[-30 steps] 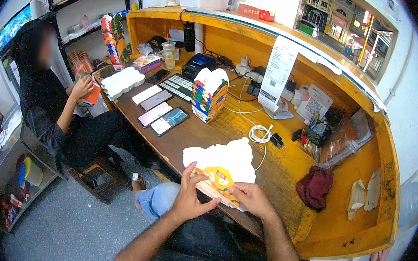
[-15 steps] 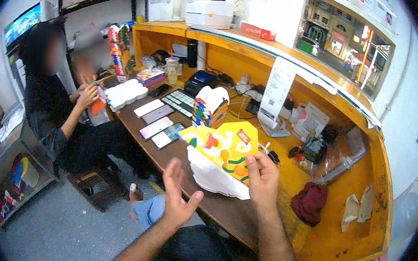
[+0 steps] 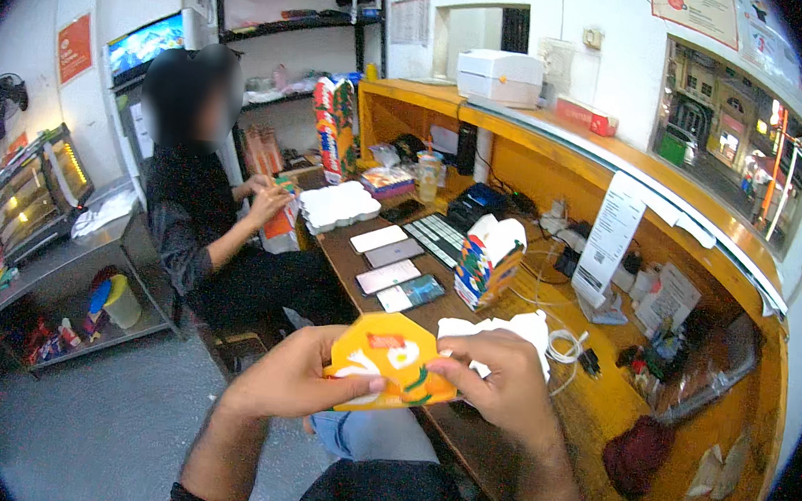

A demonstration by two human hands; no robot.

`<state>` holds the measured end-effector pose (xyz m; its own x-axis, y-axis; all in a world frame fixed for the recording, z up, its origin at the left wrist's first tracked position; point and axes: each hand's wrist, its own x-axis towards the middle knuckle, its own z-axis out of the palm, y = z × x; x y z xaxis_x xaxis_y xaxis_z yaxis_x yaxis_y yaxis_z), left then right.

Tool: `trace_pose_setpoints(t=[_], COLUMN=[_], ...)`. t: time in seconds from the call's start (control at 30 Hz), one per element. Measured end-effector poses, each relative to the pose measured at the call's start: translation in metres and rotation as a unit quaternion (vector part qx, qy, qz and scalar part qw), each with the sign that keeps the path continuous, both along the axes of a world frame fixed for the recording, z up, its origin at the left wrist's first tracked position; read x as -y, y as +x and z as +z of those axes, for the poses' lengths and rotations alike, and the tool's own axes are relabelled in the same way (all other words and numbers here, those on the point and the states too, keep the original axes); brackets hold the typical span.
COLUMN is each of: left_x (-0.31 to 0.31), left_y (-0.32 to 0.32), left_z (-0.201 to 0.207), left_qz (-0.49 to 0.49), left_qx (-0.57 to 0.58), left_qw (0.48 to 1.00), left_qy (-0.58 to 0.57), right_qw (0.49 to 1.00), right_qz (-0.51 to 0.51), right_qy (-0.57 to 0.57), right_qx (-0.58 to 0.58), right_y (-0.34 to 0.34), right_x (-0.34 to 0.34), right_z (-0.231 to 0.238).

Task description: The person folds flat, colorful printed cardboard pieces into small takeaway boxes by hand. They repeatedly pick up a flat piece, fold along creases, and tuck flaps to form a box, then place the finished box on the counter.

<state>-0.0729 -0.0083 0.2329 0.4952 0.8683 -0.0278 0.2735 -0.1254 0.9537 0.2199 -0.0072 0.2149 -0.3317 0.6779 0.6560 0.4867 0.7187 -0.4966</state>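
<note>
Head view: left hand [image 3: 286, 369] and right hand [image 3: 509, 379] are both grasping the yellow carton [image 3: 388, 350], which is hovering around the near edge of the worktop [image 3: 592, 410]!
The left thumb is pressing the printed face, the right hand is pinching the other side; too hard a squeeze could be creasing the card, a slack one could be dropping it to the floor [image 3: 118, 426]. White cardboard [image 3: 534, 330] is lying partly hidden behind the right hand, a patterned box [image 3: 489, 263] is standing beyond, and a coiled cable [image 3: 555, 345] is crowding alongside.
</note>
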Motion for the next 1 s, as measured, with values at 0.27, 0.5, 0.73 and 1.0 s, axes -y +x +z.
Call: trace_pose_setpoints(t=[0.27,0.5,0.73,1.0], left_x=[0.025,0.05,0.051,0.05], left_y=[0.012,0.03,0.028,0.015], left_z=[-0.074,-0.093,-0.066,-0.049], left_qz=[0.142,-0.109,-0.021,-0.065], left_qx=[0.347,0.648,0.436,0.341], left_qw=[0.924,0.734,0.892,0.937], left_qy=[-0.074,-0.171,-0.118,-0.045], right_qw=[0.976,0.986,0.991,0.983], right_qz=[-0.107,-0.02,-0.003,0.061], right_qy=[0.148,0.084,0.088,0.109], right_qx=[-0.121,-0.139,-0.102,-0.137], right_y=[-0.021,-0.043,-0.034,-0.035], right_x=[-0.001,0.007,0.012,0.009], right_z=[-0.023,-0.03,-0.027,-0.026])
